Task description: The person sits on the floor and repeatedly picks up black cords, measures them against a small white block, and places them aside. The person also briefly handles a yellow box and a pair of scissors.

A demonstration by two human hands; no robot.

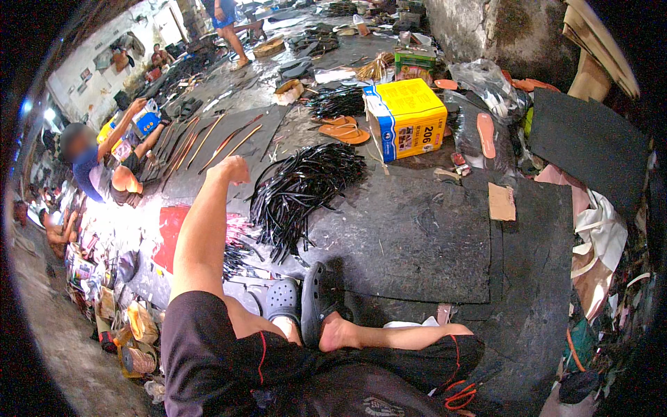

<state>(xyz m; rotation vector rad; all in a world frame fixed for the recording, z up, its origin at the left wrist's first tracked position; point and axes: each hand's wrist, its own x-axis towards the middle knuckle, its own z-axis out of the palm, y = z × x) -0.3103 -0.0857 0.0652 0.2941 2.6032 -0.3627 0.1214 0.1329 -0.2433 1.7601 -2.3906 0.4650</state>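
While the left hand (233,169) is raised in a closed, seemingly empty fist, the black straps (302,191) are left heaped just beside it on the floor (417,236), within reach; the right hand cannot be seen.

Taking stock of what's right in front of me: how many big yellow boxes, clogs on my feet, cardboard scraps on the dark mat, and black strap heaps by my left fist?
big yellow box: 1
clogs: 2
cardboard scrap: 1
black strap heap by the left hand: 1
Total: 5
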